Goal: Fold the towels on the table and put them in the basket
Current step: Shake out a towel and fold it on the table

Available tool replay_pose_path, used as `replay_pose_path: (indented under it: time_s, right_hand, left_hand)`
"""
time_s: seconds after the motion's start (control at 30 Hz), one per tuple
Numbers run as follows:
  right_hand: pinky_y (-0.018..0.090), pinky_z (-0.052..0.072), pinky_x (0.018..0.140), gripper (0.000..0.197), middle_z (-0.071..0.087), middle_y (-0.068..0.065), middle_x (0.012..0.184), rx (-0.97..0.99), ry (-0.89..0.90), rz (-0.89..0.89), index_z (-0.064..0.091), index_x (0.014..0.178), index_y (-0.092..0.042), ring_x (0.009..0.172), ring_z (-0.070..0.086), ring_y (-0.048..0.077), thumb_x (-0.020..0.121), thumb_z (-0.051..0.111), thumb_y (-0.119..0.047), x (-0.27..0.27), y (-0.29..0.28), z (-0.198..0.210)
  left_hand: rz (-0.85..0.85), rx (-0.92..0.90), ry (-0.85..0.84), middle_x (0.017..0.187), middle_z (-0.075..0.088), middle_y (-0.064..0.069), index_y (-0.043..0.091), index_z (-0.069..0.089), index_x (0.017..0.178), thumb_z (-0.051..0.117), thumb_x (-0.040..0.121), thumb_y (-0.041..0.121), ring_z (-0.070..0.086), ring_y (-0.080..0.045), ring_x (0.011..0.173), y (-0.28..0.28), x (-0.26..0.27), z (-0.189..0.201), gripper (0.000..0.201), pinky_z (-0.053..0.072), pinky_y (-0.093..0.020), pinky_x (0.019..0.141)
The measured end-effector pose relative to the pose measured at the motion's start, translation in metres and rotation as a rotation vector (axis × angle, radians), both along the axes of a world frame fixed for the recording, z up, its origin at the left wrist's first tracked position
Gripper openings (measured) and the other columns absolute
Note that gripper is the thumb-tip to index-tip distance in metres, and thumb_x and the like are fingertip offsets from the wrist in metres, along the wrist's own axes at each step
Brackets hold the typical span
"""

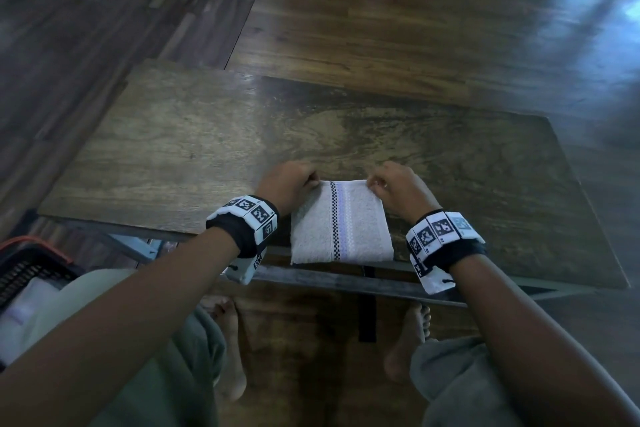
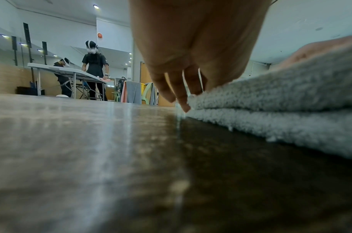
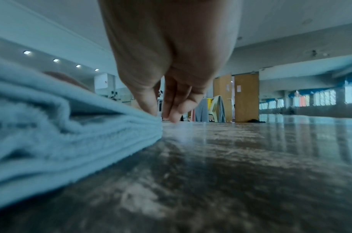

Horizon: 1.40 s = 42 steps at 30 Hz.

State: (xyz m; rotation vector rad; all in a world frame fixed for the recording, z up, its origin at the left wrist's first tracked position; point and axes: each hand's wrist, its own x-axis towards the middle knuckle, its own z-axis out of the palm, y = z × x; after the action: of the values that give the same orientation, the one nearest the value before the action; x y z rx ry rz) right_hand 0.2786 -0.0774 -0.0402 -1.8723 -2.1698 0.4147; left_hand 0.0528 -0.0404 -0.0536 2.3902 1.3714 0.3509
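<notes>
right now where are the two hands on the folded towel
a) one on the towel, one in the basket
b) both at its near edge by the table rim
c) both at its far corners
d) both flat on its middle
c: in the head view the left hand and right hand each pinch a far corner of the towel, while its near edge lies free at the table rim.

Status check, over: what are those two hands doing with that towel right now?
Left hand and right hand each pinch a far corner of the folded towel. Towel flat at table near edge. Basket at left, nothing in the way.
</notes>
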Motion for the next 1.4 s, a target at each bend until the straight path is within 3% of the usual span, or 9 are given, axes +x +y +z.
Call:
replay_pose_path:
  time_s: [0.23, 0.33, 0.43, 0.57, 0.73, 0.93, 1.03, 1.17, 1.4]
  right_hand:
    - [0.037, 0.035, 0.091, 0.031, 0.051, 0.002, 0.123, 0.091, -0.447, 0.115, 0.062, 0.111, -0.014, 0.114, 0.043, 0.020, 0.095, 0.041, -0.031, -0.015, -0.026, -0.002]
    - [0.040, 0.028, 0.103, 0.049, 0.041, 0.002, 0.140, -0.053, -0.401, 0.046, 0.043, 0.134, -0.017, 0.131, 0.032, 0.020, 0.097, 0.028, -0.045, -0.025, -0.039, -0.003]
    - [0.041, 0.016, 0.113, 0.060, 0.018, 0.004, 0.156, -0.175, -0.341, -0.026, 0.020, 0.147, -0.019, 0.144, 0.009, 0.019, 0.097, 0.018, -0.051, -0.034, -0.046, -0.010]
    - [0.045, -0.003, 0.117, 0.063, -0.013, -0.001, 0.158, -0.279, -0.236, -0.110, -0.001, 0.150, -0.020, 0.145, -0.015, 0.018, 0.097, 0.014, -0.051, -0.039, -0.054, -0.027]
    - [0.049, -0.010, 0.116, 0.061, -0.019, -0.003, 0.157, -0.267, -0.218, -0.118, -0.007, 0.149, -0.018, 0.142, -0.025, 0.020, 0.098, 0.011, -0.047, -0.037, -0.055, -0.033]
    - [0.049, -0.005, 0.116, 0.058, -0.005, -0.002, 0.159, -0.195, -0.176, -0.177, 0.005, 0.150, -0.018, 0.145, -0.013, 0.019, 0.099, 0.019, -0.042, -0.030, -0.053, -0.026]
    - [0.043, 0.011, 0.112, 0.049, 0.029, 0.000, 0.152, -0.075, -0.138, -0.256, 0.035, 0.142, -0.020, 0.141, 0.018, 0.017, 0.097, 0.032, -0.039, -0.027, -0.053, -0.017]
    - [0.040, 0.026, 0.093, 0.030, 0.066, 0.000, 0.102, -0.106, 0.005, -0.437, 0.070, 0.095, -0.019, 0.106, 0.051, 0.021, 0.090, 0.048, -0.039, -0.020, -0.052, -0.005]
    - [0.046, 0.039, 0.094, 0.030, 0.070, -0.007, 0.072, -0.348, 0.324, -0.560, 0.072, 0.062, -0.021, 0.082, 0.063, 0.016, 0.076, 0.063, -0.045, -0.012, -0.051, -0.007]
  left_hand:
    - [0.103, 0.186, -0.008, 0.103, 0.062, 0.003, 0.019, 0.061, 0.094, 0.043, 0.094, 0.025, 0.054, -0.018, 0.099, -0.024, 0.002, -0.003, 0.020, 0.024, -0.030, 0.087]
    - [0.047, 0.115, 0.094, 0.127, 0.057, -0.003, 0.018, 0.055, 0.118, 0.028, 0.097, 0.036, 0.049, -0.018, 0.118, -0.055, 0.014, -0.006, 0.038, 0.028, -0.034, 0.100]
    - [0.059, -0.041, 0.252, 0.158, 0.014, -0.007, 0.011, 0.017, 0.148, 0.018, 0.099, 0.043, 0.011, -0.019, 0.145, -0.070, 0.019, -0.019, 0.059, 0.014, -0.044, 0.116]
    - [0.093, -0.087, 0.216, 0.159, -0.006, -0.002, 0.014, 0.000, 0.150, 0.013, 0.098, 0.044, -0.008, -0.014, 0.146, -0.068, 0.018, -0.030, 0.061, 0.002, -0.049, 0.118]
    - [0.151, -0.123, 0.187, 0.158, -0.013, 0.001, 0.016, -0.004, 0.150, 0.011, 0.097, 0.044, -0.013, -0.014, 0.145, -0.065, 0.015, -0.031, 0.061, -0.004, -0.051, 0.117]
    - [0.216, -0.218, 0.182, 0.158, -0.010, -0.006, 0.011, -0.005, 0.149, 0.012, 0.099, 0.043, -0.008, -0.017, 0.146, -0.056, -0.004, -0.025, 0.062, -0.004, -0.042, 0.118]
    - [0.292, -0.157, 0.098, 0.153, 0.025, -0.012, 0.007, 0.021, 0.146, 0.024, 0.099, 0.038, 0.023, -0.027, 0.141, -0.055, -0.012, -0.018, 0.057, 0.020, -0.044, 0.113]
    - [0.428, -0.196, -0.093, 0.100, 0.060, -0.006, 0.013, 0.056, 0.101, 0.044, 0.092, 0.037, 0.056, -0.024, 0.092, -0.061, -0.015, -0.001, 0.028, 0.044, -0.034, 0.074]
    - [0.416, -0.390, -0.145, 0.056, 0.048, 0.003, 0.019, 0.045, 0.057, 0.056, 0.088, 0.034, 0.048, -0.014, 0.056, -0.064, -0.016, 0.001, 0.036, 0.032, -0.027, 0.051]
